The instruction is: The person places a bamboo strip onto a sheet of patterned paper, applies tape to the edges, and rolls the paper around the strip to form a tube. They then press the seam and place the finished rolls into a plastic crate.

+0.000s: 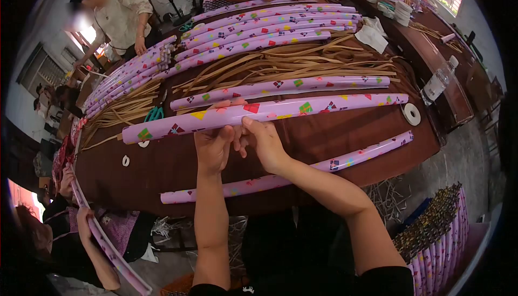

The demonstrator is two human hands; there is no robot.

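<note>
A lilac roll of wrapping paper with a printed gift-box pattern is held up above the brown-covered table, lying nearly level across my view. My left hand is closed around it from below, left of its middle, with fingertips showing behind the top edge. Just to the right, my right hand pinches the lower edge with the thumb on the front. A second roll lies on the table beneath my forearms. Behind the held one rests another roll.
Brown strips and more rolls cover the far side. Teal scissors, a white tape roll and a bottle stand around. Stacked rolls are at lower right. A person at lower left holds a roll; other people sit across.
</note>
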